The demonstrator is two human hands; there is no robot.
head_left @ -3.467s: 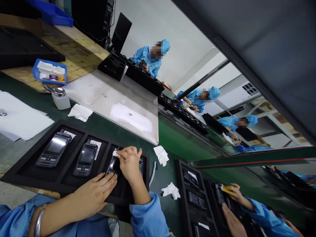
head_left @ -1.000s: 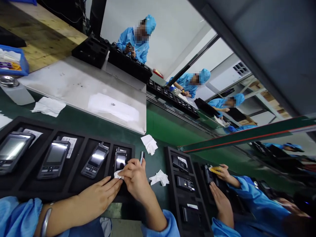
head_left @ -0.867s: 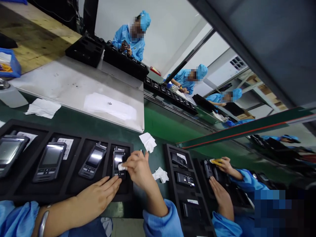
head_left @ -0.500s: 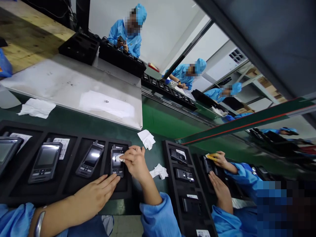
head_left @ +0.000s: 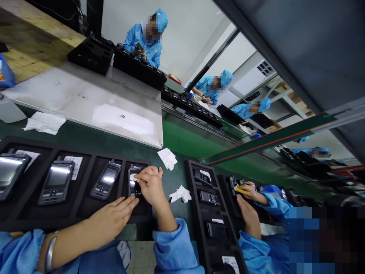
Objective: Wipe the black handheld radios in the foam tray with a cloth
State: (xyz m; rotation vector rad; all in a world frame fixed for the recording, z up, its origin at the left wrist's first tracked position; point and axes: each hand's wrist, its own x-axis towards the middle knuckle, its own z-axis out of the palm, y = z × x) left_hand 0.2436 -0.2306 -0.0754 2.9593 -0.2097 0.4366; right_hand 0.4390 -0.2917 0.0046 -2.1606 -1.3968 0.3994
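My right hand [head_left: 151, 185] pinches a small white wipe [head_left: 134, 177] against the upper screen of a black handheld device [head_left: 133, 188]. The device looks like a rugged phone with a stub antenna. My left hand [head_left: 114, 217] lies flat with fingers stretched out, its fingertips at the lower end of that device. This device sits in the rightmost compartment of a black foam tray [head_left: 74, 214]. To its left in the tray lie similar devices, one [head_left: 106, 180] tilted and another [head_left: 57, 182] beside a white label.
Crumpled white papers [head_left: 167, 158] [head_left: 180, 194] lie right of the tray, another [head_left: 45, 122] behind it. A second black tray [head_left: 196, 224] of devices stands to the right. Beside it a co-worker's hand [head_left: 248, 191] holds something yellow. A metal plate [head_left: 76, 101] is behind; other people sit across.
My right hand has shifted slightly up and left with the wipe over the screen. My left hand stays at the device's lower end. The whole view has turned slightly.
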